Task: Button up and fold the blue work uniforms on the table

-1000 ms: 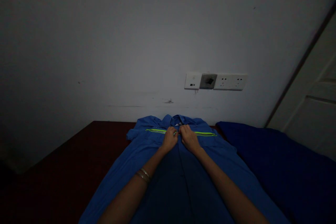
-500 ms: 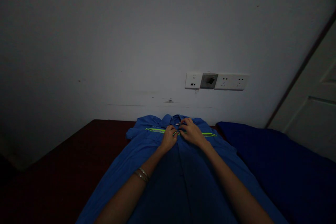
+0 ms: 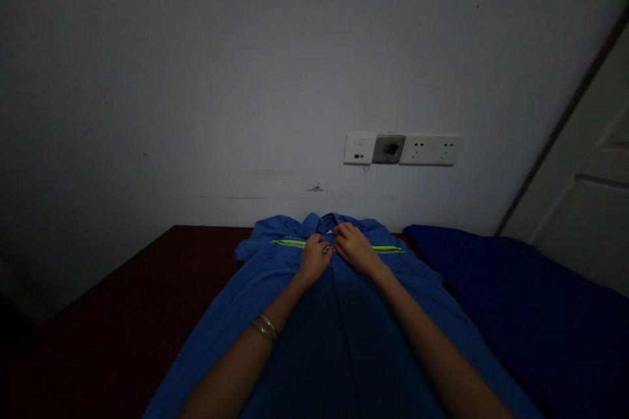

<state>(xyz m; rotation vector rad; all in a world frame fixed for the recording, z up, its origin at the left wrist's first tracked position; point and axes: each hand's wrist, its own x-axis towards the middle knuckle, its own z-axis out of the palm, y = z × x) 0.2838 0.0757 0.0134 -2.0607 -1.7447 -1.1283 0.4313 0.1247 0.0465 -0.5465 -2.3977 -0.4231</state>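
A blue shirt with a collar and a yellow-green reflective stripe across the chest lies spread out, its collar toward the wall. My left hand pinches the front edge of the shirt just below the collar, at the level of the stripe. Close beside it on the right, my right hand has its fingers bent and closed on the other side of the same front opening. The fingertips nearly meet, and whatever small part of the placket lies between them is hidden. Two bangles circle my left forearm.
The shirt lies on a dark red surface against a pale wall. A folded dark blue cloth lies on the right. Socket plates are on the wall, and a panelled door stands at the right.
The fingers of my right hand have drawn closer together and down at the shirt's opening. My left hand stays almost in place. The view has shifted very slightly.
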